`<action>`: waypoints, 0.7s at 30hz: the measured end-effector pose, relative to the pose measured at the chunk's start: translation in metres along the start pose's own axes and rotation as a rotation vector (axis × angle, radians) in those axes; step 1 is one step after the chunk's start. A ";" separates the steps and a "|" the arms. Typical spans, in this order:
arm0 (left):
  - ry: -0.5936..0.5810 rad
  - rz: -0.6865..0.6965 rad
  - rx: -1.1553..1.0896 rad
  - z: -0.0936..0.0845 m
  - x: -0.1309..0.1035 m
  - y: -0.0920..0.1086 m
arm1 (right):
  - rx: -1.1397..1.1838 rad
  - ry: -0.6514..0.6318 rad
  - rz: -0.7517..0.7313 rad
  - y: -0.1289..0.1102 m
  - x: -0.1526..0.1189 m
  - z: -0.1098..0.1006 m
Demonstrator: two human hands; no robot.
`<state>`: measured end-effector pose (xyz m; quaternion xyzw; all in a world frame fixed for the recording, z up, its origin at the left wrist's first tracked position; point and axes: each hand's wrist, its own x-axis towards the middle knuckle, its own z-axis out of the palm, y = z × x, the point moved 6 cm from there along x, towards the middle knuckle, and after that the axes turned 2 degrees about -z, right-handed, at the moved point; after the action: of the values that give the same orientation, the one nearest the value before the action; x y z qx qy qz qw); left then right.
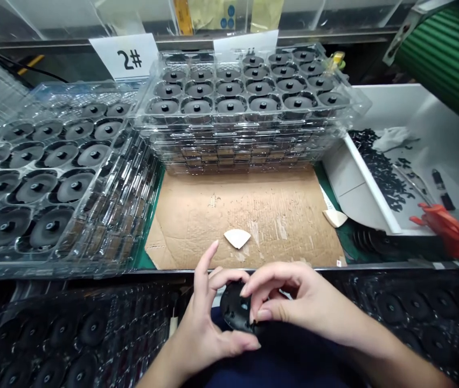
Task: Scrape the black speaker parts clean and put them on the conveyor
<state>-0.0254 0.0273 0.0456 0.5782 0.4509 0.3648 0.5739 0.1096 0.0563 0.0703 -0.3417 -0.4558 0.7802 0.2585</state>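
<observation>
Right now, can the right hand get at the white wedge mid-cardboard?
Looks like yes: the white wedge lies uncovered on the cardboard, with no visible barrier between. Only snag: the right hand has its fingers at the black disc.

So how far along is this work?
No total is visible. Apparently done: the black discs seated in stacked clear trays, though they could equally be waiting. In hand: a separate disc, held by the left hand, right hand at its edge. Possibly left: small black pieces loose in the white bin.
</observation>
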 end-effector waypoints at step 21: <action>-0.089 0.132 0.090 0.022 0.033 0.012 | -0.411 0.306 -0.252 0.021 -0.045 -0.043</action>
<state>0.0075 0.0518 0.0522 0.6473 0.4018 0.3550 0.5417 0.1692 0.0376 0.0495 -0.4413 -0.5990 0.5726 0.3444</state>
